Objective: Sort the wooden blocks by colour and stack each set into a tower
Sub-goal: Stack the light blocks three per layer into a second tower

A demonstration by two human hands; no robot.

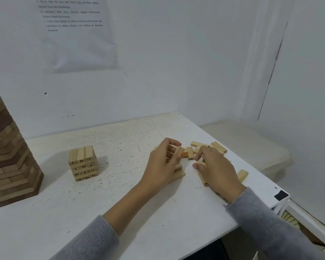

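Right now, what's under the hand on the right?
Under the right hand lie pale wooden blocks on the white table. One pokes out below the thumb and another shows beside the wrist. How many the palm covers cannot be seen.

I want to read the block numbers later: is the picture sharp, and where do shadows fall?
Head view: soft even light, no glare; the small pale tower casts a faint shadow to its right; its numbers are readable; the paper sheet text is blurred.
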